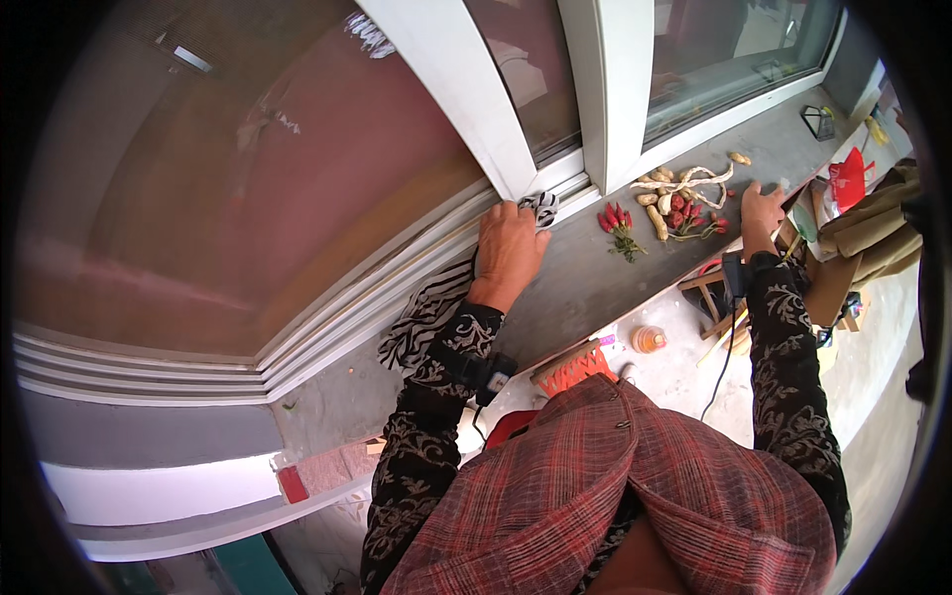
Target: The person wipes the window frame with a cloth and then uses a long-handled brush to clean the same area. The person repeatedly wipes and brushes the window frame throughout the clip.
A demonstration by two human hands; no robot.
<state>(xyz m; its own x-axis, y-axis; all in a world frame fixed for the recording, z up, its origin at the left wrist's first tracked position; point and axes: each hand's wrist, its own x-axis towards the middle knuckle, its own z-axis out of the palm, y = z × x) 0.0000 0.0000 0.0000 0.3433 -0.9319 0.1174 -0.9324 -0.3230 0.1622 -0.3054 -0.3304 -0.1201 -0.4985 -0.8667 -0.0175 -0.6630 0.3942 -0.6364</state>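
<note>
My left hand [509,254] is closed on a black-and-white striped cloth [426,322], pressing a bunched end of it into the white window track [575,198]. The rest of the cloth trails down beside my wrist onto the grey sill [565,288]. Farther right, my right hand [761,212] rests on the sill's outer edge with its fingers apart and nothing seen in them. Between my hands lie a bunch of red peppers [615,218] with green leaves, a pale braided cord [719,180], several tan peanut-shaped pieces [655,222] and a cluster of small red pieces [684,216].
White window frames [607,89] stand along the sill's far side. A black wire-framed ornament [819,122] sits at its far right end. Below the sill are an orange bottle [649,339], a red bag [850,178] and a cardboard box [829,290]. Dark cables hang from both wrists.
</note>
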